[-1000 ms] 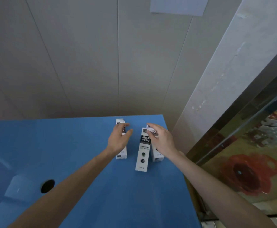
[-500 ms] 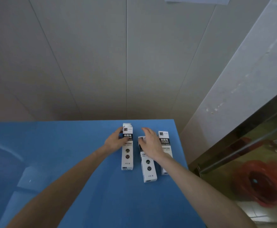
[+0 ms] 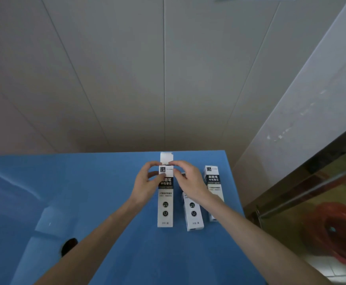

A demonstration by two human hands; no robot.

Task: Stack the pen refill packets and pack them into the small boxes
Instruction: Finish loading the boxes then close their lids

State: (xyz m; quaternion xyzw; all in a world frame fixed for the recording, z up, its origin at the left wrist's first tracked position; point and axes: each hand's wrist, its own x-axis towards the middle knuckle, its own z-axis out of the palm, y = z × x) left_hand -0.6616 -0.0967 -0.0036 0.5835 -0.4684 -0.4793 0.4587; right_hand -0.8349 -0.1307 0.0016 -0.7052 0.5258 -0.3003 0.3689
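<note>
Under both hands (image 3: 147,182) — box (image 3: 165,202) lengthwise; flap away

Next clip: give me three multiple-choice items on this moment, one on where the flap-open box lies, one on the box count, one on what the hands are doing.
1. Of the white refill boxes, which has its end flap open?
A. the left box
B. the middle box
C. the right box

2. How many boxes lie on the blue table?
A. two
B. three
C. five

3. What are the hands doing?
A. both resting flat on the table
B. both at the left box's far end
C. both lifting the right box

Key: 1 A, the left box shows its flap raised. 2 B, left, middle box and right box on the blue table. 3 B, left hand and right hand pinch that end.
</note>
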